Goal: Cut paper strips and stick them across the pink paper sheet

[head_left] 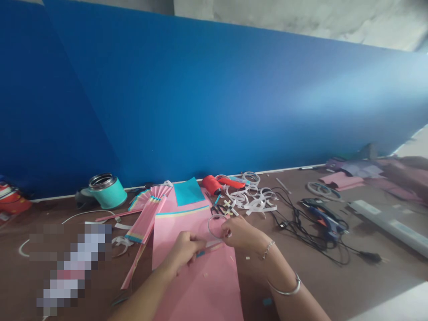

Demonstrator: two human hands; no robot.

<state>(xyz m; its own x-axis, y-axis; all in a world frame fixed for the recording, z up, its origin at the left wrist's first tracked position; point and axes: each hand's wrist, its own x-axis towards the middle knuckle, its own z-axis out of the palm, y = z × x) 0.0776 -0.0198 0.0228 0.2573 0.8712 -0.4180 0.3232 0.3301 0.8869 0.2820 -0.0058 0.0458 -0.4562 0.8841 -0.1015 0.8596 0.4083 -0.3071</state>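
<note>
My left hand [183,250] is closed, thumb and fingers pinching a narrow folded pink paper strip [216,248] with a blue end. My right hand [241,230] is closed on a thin white tape strip [210,223], which curls in a loop beside the fingers. Both hands are close together over large pink paper sheets [200,294] with a blue and cream border. Just beyond them lie dark-handled scissors [219,209], partly covered. Pleated pink paper pieces [145,218] rest left of the sheets.
Behind the sheets are blue paper [189,191], a red thread spool [211,184] and tangled white strips [256,198]. An open turquoise mug [109,194] stands left. Glue guns [326,223] with black cables lie right, near a long white box [388,225]. A blue partition [214,102] rises behind.
</note>
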